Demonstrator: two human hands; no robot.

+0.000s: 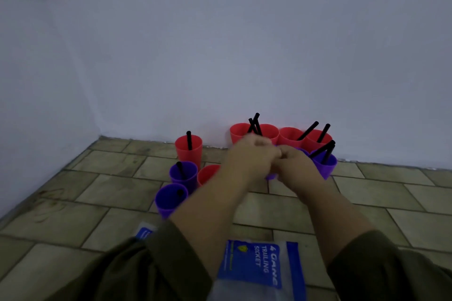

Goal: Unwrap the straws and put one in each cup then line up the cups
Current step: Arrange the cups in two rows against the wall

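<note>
1. The left hand (249, 156) and right hand (293, 164) meet knuckle to knuckle over the middle of the cup cluster, and both have their fingers curled in.
2. The picture is blurred there. I cannot tell whether either hand pinches anything or is simply clenched.
3. A sliver of a purple cup (271, 176) shows just under the right hand.
4. Four red cups (289, 135) stand side by side against the far wall (220, 44), with black straws (308, 131) leaning out of them. Two straws cross over the left pair.
5. At the right end, just nearer than that row, a tilted purple cup (325, 166) holds two straws.
6. To the left, apart from the row, a lone red cup (188, 151) stands upright with one straw.
7. Nearer than it are two purple cups (183, 173), one behind the other, each with a straw.
8. Another red cup (208, 173) sits beside them, partly hidden by the left forearm. Its inside is not visible.
9. All the cups stand on a tiled floor (85, 203).
10. A blue and clear packet (256, 266) printed "4 GANG TRAILING SOCKET" lies nearest, between the forearms.
</note>
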